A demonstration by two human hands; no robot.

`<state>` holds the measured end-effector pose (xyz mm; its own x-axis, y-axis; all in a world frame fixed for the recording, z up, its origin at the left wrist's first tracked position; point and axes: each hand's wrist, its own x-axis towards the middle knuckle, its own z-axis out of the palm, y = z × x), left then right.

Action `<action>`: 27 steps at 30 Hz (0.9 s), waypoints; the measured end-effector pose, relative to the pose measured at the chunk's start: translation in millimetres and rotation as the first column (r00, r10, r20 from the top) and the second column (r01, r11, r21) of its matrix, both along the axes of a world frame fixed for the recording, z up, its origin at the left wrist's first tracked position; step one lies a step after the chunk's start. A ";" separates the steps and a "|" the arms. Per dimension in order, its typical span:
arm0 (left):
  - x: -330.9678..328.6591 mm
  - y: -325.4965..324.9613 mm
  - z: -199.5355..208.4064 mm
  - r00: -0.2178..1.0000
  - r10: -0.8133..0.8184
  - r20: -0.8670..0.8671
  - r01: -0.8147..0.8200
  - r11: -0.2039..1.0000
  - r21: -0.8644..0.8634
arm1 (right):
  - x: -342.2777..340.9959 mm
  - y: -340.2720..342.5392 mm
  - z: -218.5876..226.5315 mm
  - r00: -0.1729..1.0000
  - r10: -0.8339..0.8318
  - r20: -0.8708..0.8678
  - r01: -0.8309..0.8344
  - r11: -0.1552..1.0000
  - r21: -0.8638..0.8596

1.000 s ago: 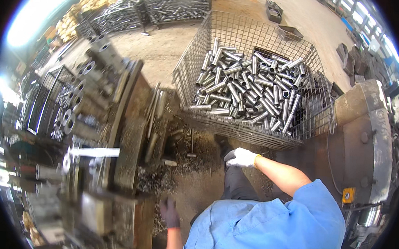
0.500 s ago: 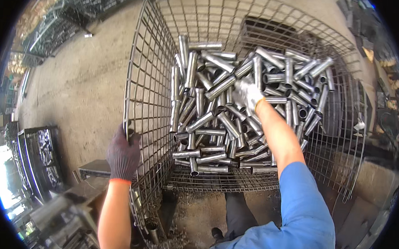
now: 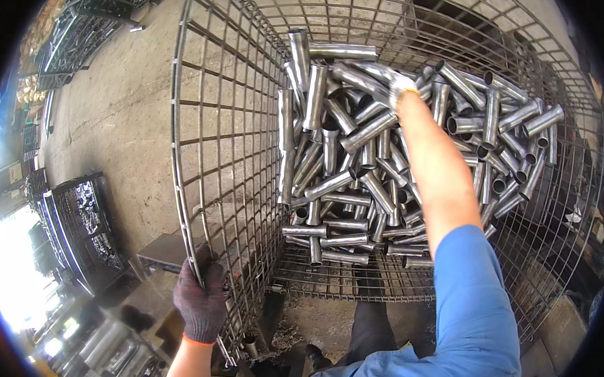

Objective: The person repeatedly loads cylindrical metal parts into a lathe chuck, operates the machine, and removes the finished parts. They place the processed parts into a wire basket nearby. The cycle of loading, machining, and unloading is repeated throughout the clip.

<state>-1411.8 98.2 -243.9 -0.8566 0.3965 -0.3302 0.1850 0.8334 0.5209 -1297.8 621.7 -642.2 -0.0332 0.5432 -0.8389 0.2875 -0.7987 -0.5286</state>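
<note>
My left hand (image 3: 202,303), in a dark knitted glove with an orange cuff, is closed round the top rim of a wire mesh basket (image 3: 176,101) at its near left. Many short shiny metal tubes (image 3: 369,132) lie heaped in the basket, pointing every way, some with flared ends. My right hand (image 3: 401,86), in a white glove, reaches over the heap to its far middle part. It touches the tubes there, beside a long slanting metal tube (image 3: 362,81). Its fingers are blurred and partly hidden, so their grip does not show.
Mesh walls surround the heap. A dark box-like object (image 3: 440,25) stands behind the far wall. At left, a dark rack (image 3: 78,228) stands on the concrete floor (image 3: 131,132), with stacked metal parts (image 3: 95,27) farther back. A small metal table (image 3: 169,251) is near my left hand.
My right hand has moved farther back over the heap. My left hand stays on the basket rim. The whole view has shifted, so the basket looks larger and closer.
</note>
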 end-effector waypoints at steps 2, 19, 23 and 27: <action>-1.3 0.0 -0.4 1.000 0.003 0.002 -0.003 0.997 -0.082 | -21.0 -4.1 -12.8 0.713 0.409 0.569 -0.621 0.745 0.243; 36.2 -10.2 4.7 0.722 -0.289 -0.629 0.311 0.947 -0.079 | 263.8 -276.3 305.3 0.320 0.549 0.772 -0.928 0.016 0.373; 182.7 -111.5 11.5 0.783 -0.547 -0.296 0.600 0.790 0.125 | 308.5 -441.0 385.1 0.155 0.693 0.704 -0.912 -0.173 0.371; 373.8 -318.7 18.1 0.898 -0.423 -0.118 0.437 0.888 0.143 | 346.6 -610.9 454.2 -0.260 0.736 0.625 -0.674 -0.602 0.428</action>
